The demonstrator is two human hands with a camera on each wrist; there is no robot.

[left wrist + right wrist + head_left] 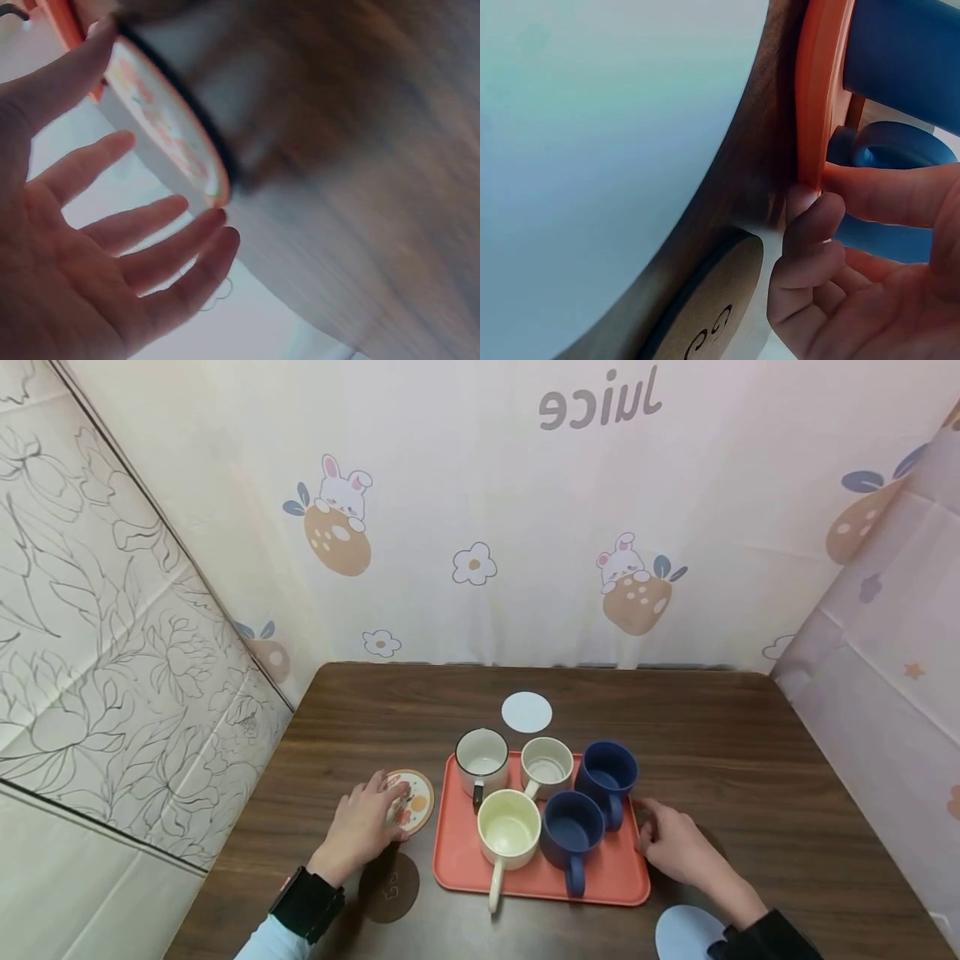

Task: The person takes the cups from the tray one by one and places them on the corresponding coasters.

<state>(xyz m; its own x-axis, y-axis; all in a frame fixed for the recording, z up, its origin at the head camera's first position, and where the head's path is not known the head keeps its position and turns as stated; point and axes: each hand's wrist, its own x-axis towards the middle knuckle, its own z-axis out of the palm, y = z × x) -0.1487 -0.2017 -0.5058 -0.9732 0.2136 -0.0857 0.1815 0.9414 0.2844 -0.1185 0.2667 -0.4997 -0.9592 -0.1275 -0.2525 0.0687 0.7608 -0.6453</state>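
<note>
A red-orange tray [457, 860] stands mid-table with several mugs on it. They are a white mug [482, 752] with a dark rim and handle, a cream mug [546, 762], a pale yellow-green mug [509, 827], and two navy mugs [609, 770]. My right hand [678, 843] pinches the tray's right rim [819, 97] between thumb and curled fingers. Left of the tray, my left hand [362, 827] spreads over a round coaster [420, 802] with a food print. In the left wrist view, its loosely straight fingers [202, 251] lie around the coaster's edge.
A white round coaster [527, 712] lies behind the tray. Nearer me are a dark brown coaster [388, 887] on the left and a pale blue one [686, 930] on the right. Another brown coaster [712, 307] lies partly hidden by my right hand. Printed cloths [480, 485] hang around the table.
</note>
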